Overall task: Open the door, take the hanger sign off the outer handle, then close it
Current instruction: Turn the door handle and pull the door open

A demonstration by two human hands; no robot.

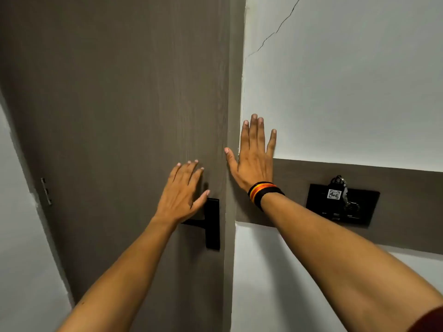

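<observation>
A grey-brown wooden door [115, 116] fills the left and middle of the head view and sits shut against its frame [233, 92]. Its black lever handle [211, 224] is near the door's right edge. My left hand [182, 192] lies flat on the door just above the handle, fingers spread, holding nothing. My right hand [254, 154] presses flat on the white wall [347, 92] beside the frame, thumb across the frame. No hanger sign is in view.
A black wall panel [318, 207] on a grey-brown band right of the door holds a key with a numbered tag [334, 194]. A hinge [46, 191] shows at the door's left edge. A crack runs up the white wall.
</observation>
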